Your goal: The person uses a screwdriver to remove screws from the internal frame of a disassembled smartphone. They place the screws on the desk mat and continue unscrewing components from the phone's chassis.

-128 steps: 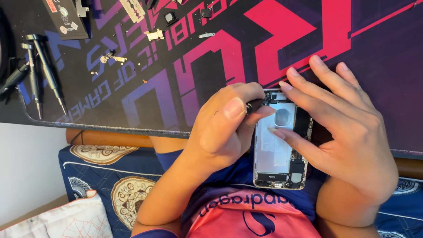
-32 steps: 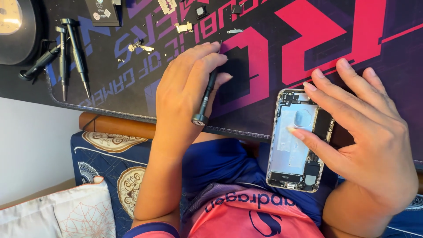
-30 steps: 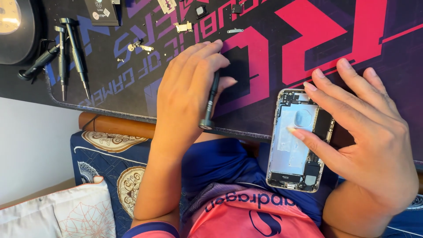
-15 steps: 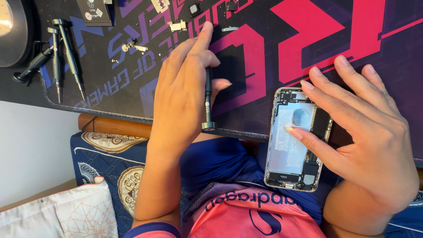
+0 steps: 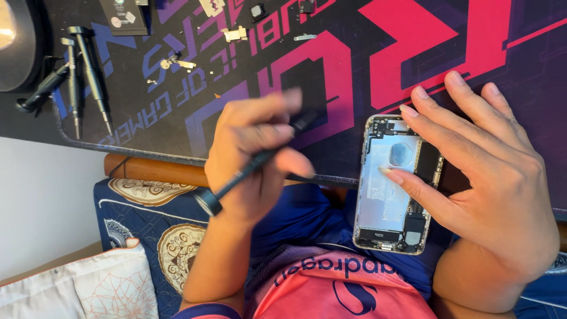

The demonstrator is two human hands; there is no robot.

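Printed mat (image 5: 177,118), slim metal screwdriver (image 5: 248,168)

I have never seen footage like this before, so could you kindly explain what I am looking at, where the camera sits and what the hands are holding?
There is no machine here: a person works with two bare hands, filmed by one camera worn on the head and looking down, so the shirt shows at the bottom. The left hand grips a dark screwdriver; it is blurred by motion. The right hand steadies an opened phone, its back shell showing its inner parts, at the near edge of a desk mat with pink and purple shapes. Farther back on the mat lie spare screwdrivers at the left and small metal parts. A patterned blue cushion lies below the mat's edge.
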